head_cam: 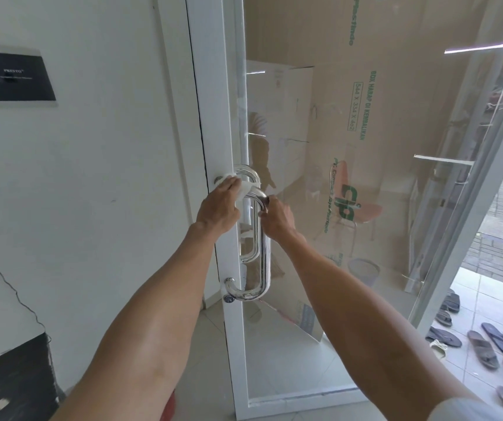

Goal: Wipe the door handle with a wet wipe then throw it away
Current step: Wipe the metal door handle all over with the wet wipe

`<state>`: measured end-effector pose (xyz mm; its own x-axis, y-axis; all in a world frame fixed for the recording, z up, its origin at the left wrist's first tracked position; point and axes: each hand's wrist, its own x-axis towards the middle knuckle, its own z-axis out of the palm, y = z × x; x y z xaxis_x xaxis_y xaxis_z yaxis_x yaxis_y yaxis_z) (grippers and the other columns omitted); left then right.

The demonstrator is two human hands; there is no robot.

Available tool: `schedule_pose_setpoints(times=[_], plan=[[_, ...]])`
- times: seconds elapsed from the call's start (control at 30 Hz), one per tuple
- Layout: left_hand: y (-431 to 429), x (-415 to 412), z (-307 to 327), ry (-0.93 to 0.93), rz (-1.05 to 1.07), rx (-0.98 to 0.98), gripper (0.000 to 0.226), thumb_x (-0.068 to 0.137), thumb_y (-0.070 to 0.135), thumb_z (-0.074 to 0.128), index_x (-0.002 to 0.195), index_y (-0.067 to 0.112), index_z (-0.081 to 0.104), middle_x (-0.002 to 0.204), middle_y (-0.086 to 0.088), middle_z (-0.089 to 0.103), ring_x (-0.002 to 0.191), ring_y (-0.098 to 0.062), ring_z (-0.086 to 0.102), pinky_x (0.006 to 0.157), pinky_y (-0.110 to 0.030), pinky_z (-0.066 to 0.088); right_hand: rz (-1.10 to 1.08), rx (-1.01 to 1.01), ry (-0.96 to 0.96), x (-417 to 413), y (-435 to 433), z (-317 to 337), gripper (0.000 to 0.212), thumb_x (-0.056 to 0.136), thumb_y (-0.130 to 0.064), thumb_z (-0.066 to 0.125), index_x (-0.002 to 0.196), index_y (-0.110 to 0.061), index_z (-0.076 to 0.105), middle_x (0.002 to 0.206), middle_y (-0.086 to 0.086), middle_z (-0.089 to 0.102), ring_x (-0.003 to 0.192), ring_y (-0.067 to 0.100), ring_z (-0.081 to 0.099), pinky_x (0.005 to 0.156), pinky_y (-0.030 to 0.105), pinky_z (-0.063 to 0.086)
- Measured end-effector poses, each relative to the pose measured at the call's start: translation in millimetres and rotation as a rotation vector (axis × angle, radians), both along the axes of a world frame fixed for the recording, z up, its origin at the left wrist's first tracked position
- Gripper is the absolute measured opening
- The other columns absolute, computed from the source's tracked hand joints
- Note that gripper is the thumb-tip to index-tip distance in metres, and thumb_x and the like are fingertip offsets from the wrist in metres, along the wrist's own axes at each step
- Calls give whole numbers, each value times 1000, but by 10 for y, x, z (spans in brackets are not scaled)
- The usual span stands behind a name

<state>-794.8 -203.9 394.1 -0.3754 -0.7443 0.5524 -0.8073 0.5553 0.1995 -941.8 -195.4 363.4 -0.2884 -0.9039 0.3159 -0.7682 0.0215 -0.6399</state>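
Two hands meet at the top bend of a chrome door handle (264,253): the left hand (220,205) curls its fingers over a white wet wipe (245,188) pressed to that bend, and the right hand (277,217) grips the bar just beside it. Wiping seems under way at the top only, so the long lower bar and the throwing away look left to do. Around them are the glass door's white frame (232,329), cardboard (396,117) behind the glass, a black plaque (13,75) on the left wall, and sandals (487,344) scattered on the floor at right; nothing appears to block the handle.
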Motion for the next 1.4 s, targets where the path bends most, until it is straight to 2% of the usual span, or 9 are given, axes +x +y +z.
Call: schedule_pose_setpoints(times=[0.17,0.27,0.4,0.53,0.7,0.9,1.0,1.23,1.4], plan=[[198,-183,43,-205,-118,-77,77,80,-11,45,151,13,28,159,0,27,148,-11,21,118,-34,27,-25,-4,-3,5,14,-28,26,92,-11,55,116,-3,55,107,20,67,101,39,61,74,37,45],[244,-304,113,-146,-218,49,77,76,-14,45,147,15,38,150,-4,44,140,-17,38,112,-35,38,-16,12,-56,-10,9,-24,33,84,-2,47,116,0,55,107,21,66,99,40,61,69,34,41],[177,-356,217,3,-225,140,81,72,-13,48,148,14,36,137,-7,58,125,-27,55,103,-33,46,-3,-5,-231,-50,14,5,37,78,-14,57,113,-3,55,104,16,66,97,36,63,69,34,46],[224,-353,289,58,-229,167,84,73,-12,44,152,12,27,139,-4,57,105,-19,65,89,-15,44,-38,-312,-217,-60,156,10,55,73,-11,53,127,-9,44,114,12,60,102,32,58,90,47,49],[207,-395,292,76,-201,169,81,78,-8,50,152,15,26,136,-8,59,129,-30,50,106,-36,43,-84,-687,55,-13,275,6,68,69,-7,53,137,-9,45,132,9,56,119,23,49,106,36,35],[203,-368,283,102,-192,145,66,86,2,48,149,14,32,124,-17,65,120,-34,57,100,-42,48,35,-560,77,34,164,-69,36,86,-13,53,121,-11,60,118,7,68,102,27,65,84,39,54],[176,-313,294,148,-113,33,66,79,-3,47,144,9,42,126,-15,64,118,-33,58,100,-37,46,49,-655,11,69,162,-96,24,97,-18,50,93,-6,70,97,7,72,79,27,67,66,38,54],[61,-141,267,37,136,-41,17,73,3,52,85,3,64,82,-18,69,91,-37,56,73,-41,51,-32,-526,-224,20,74,-347,10,92,-23,58,97,-13,58,95,7,73,79,27,67,69,44,55],[24,-155,242,55,112,-33,20,75,2,53,86,5,69,79,-17,68,86,-34,56,68,-37,48,-14,-514,-146,31,6,-163,22,89,-21,65,109,-12,68,105,10,72,88,29,67,77,42,54]])
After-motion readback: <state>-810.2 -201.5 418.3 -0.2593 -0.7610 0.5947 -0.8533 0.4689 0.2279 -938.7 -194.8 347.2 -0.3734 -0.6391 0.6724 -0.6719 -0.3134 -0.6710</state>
